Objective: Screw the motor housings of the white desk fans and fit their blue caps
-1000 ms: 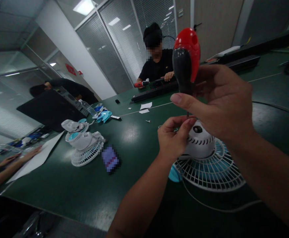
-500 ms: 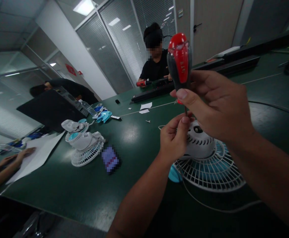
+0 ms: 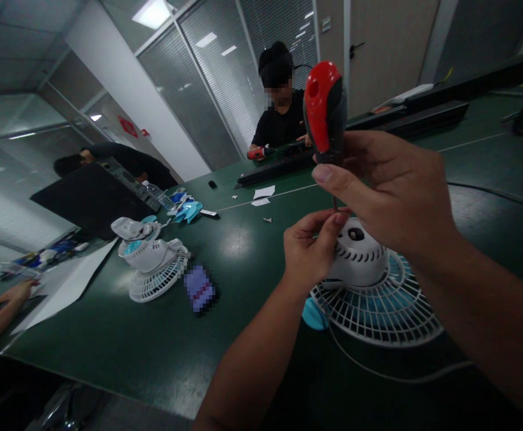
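My right hand [image 3: 378, 185] grips the lower handle of a red and black screwdriver [image 3: 323, 108], which stands almost upright, shaft down. The fingertips of my left hand [image 3: 309, 248] are pinched around the low end of its shaft; the tip itself is hidden behind them. Directly under both hands lies a white fan [image 3: 362, 263], its slotted motor housing facing up and its wire grille [image 3: 378, 326] flat on the table. Light blue blades show through the grille. A light blue part [image 3: 314, 314] pokes out at the fan's left, and a pale cord [image 3: 391, 378] runs to the right.
A second white fan [image 3: 154, 269] lies to the left on the green table [image 3: 243, 335], beside a pixelated purple object [image 3: 200, 288]. Paper scraps [image 3: 264, 193] lie further back. Across the table a person [image 3: 282, 114] holds a red tool; another person's hands [image 3: 19, 293] are at far left.
The screwdriver's handle has turned about its axis in my right hand. My left hand has shifted slightly left. The other person's hands at far left have drawn back from the white sheet.
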### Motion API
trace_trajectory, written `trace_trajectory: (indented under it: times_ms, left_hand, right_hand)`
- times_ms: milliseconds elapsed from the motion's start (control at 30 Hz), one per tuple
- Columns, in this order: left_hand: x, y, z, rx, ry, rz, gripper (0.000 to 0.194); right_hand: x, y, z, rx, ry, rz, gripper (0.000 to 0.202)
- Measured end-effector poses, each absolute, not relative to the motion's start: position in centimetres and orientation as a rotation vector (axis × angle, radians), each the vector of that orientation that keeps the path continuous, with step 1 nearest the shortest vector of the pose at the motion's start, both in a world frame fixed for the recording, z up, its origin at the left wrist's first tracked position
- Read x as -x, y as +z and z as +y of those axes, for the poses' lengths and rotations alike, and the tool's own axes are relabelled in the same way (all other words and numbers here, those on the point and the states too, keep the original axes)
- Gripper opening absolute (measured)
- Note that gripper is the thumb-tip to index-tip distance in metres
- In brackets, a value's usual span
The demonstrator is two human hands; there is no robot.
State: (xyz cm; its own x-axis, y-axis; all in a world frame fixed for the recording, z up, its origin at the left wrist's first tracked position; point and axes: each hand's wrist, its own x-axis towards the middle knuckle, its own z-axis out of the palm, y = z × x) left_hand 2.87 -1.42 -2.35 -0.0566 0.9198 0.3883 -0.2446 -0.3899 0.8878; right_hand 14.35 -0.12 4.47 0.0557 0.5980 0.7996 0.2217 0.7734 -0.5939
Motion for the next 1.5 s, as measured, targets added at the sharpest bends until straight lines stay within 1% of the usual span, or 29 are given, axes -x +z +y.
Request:
trace_trajectory:
  times_ms: [67, 133, 333, 433, 533, 600, 733, 900, 1200, 1267, 1400, 1500]
  left_hand:
    - [-3.0, -1.9, -1.6, -1.218, 1.612, 0.776, 0.016]
    - [-3.2, -1.4, -1.8, -1.153, 1.603, 0.764, 0.016]
    - [-3.4, -0.8, -2.0, -1.068, 1.613, 0.769, 0.028]
    - [-3.4, -1.0, -1.8, -1.094, 1.615, 0.795, 0.029]
    - [-3.3, -1.2, -1.7, -1.121, 1.614, 0.816, 0.031]
    - [-3.2, -1.4, -1.6, -1.146, 1.599, 0.849, 0.029]
    - [-3.0, -1.8, -1.6, -1.263, 1.557, 0.861, 0.015]
    - [-2.6, -2.6, -1.5, -1.438, 1.544, 0.808, 0.024]
    - [-2.6, -3.0, -1.2, -1.382, 1.615, 0.895, 0.023]
    - [-2.6, -2.9, -1.2, -1.353, 1.634, 0.894, 0.021]
    - [-2.8, -2.6, -1.3, -1.311, 1.648, 0.919, 0.016]
    - [-3.0, -2.2, -1.5, -1.255, 1.649, 0.903, 0.015]
  right_hand:
    - [-14.4, 4.4, -0.1, 0.706, 0.287, -1.507, 0.036]
    - [-14.5, 4.4, -0.1, 0.724, 0.26, -1.501, 0.039]
    - [-14.4, 4.2, -0.2, 0.763, 0.258, -1.473, 0.042]
    - [-14.3, 4.2, -0.3, 0.753, 0.226, -1.491, 0.044]
    - [-14.3, 4.3, -0.3, 0.749, 0.207, -1.506, 0.04]
    - [-14.3, 4.3, -0.3, 0.731, 0.227, -1.507, 0.036]
    - [-14.4, 4.3, -0.3, 0.709, 0.253, -1.551, 0.039]
    - [-14.6, 4.4, -0.2, 0.721, 0.291, -1.626, 0.037]
    - [-14.6, 4.5, -0.2, 0.71, 0.302, -1.626, 0.032]
    - [-14.7, 4.5, -0.1, 0.683, 0.281, -1.638, 0.034]
    - [-14.7, 4.4, 0.1, 0.651, 0.23, -1.65, 0.044]
    - [-14.5, 4.1, 0.1, 0.687, 0.227, -1.62, 0.045]
